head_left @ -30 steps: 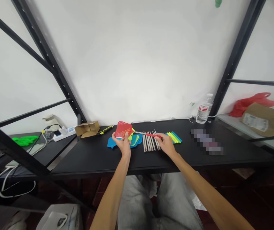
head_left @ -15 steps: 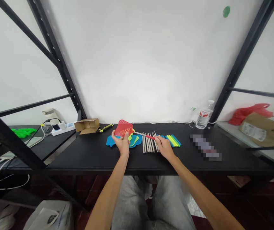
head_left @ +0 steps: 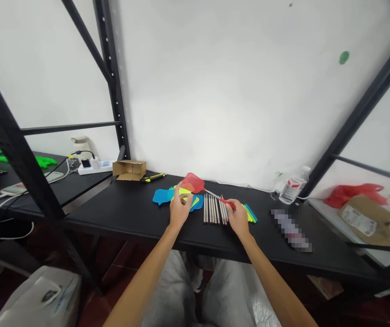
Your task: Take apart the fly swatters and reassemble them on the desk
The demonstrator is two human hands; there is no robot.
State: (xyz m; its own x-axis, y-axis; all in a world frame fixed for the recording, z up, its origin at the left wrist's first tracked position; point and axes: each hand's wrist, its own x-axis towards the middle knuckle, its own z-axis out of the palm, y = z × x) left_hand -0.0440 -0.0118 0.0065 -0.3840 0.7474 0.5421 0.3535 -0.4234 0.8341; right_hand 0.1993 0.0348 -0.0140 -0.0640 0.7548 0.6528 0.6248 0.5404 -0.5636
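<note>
Swatter (head_left: 195, 182) has shifted rightward with right hand (head_left: 238, 217).

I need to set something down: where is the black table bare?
The black table looks bare at front left, bordered by the open brown cardboard box, blue plastic swatter heads and its front edge. The middle is crowded: right hand holding a red mesh swatter, silver metal rods, blue and yellow sticks.
</note>
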